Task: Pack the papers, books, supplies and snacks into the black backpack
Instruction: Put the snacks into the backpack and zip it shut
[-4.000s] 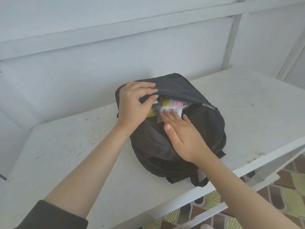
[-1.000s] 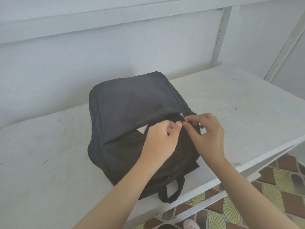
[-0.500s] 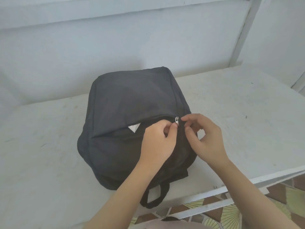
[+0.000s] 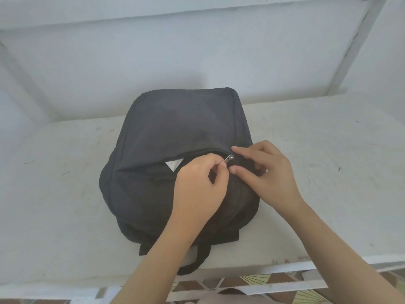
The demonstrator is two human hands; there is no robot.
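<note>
Left hand [image 4: 197,187] now pinches zipper pull [image 4: 229,159]; backpack [image 4: 182,128] beneath

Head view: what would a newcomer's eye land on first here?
The black backpack lies in the middle of the white table, dark against everything pale. On it, the left hand pinches the metal zipper pull while the right hand holds the fabric just beside it. Left of the pull, a white paper corner pokes out of the gap not yet zipped.
</note>
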